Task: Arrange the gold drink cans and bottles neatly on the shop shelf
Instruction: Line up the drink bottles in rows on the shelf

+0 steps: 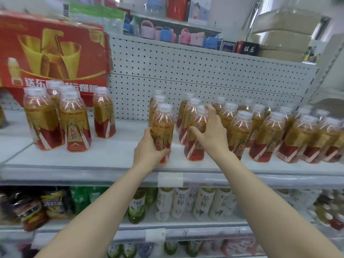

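Note:
Gold-and-red drink bottles with clear caps stand on the white shelf (115, 153). My left hand (149, 148) grips the lower body of the front bottle (163, 123) of a short row near the middle. My right hand (212, 133) wraps around the neighbouring bottle (197, 146), fingers at its neck and thumb across its front. Behind each held bottle stand two more in line. To the right, several bottles (268, 135) form a dense block. At the left, a loose cluster of several bottles (74, 123) stands apart.
A red and gold carton (54, 51) sits behind the left cluster. A white pegboard back panel (186, 71) closes the shelf. Bare shelf lies between the left cluster and the middle rows. Below are tea bottles (178, 203) and snack bags (37, 205).

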Demonstrator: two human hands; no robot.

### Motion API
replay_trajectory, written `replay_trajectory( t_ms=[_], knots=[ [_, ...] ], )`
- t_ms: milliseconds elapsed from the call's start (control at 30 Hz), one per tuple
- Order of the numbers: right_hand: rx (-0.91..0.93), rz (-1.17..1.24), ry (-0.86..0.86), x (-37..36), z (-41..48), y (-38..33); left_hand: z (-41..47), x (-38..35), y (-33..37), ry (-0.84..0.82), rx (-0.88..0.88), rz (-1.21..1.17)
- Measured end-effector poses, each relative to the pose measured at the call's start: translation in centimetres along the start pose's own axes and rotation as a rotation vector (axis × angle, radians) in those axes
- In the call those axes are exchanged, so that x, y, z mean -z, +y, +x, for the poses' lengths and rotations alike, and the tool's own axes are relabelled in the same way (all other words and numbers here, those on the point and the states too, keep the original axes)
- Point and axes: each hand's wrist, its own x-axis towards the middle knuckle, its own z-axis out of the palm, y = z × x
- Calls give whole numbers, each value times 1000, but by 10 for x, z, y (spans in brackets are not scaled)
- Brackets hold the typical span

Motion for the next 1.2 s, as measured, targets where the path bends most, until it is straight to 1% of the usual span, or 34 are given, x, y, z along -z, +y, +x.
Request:
replay_trajectory(
  t_ms=[133,400,500,667,733,800,933,1000,1033,1100,1200],
  knots=[
    [37,34,-4,0,3,5,-4,-5,1,102,5,48],
    [76,6,-10,0,4,8,-6,-4,2,106,7,106],
    [103,-69,7,0,5,9,-7,-1,-1,78,-18,115],
    [158,-240,112,5,23,-1,-2,26,-12,-61,-117,166],
    [176,-290,151,8,35,-15,3,47,-16,-41,-185,223],
    [196,-284,199,8,44,-37,11,74,-23,32,-254,270],
    [283,-250,262,-11,58,-97,35,138,-46,270,-395,351],
    [317,-234,259,-29,58,-128,45,166,-61,398,-422,391],
    [333,-226,248,-40,58,-142,49,178,-69,435,-410,405],
    [359,-215,215,-66,53,-166,55,195,-87,428,-365,393],
    [383,-190,151,-107,43,-192,60,203,-112,306,-281,268]
  ],
)
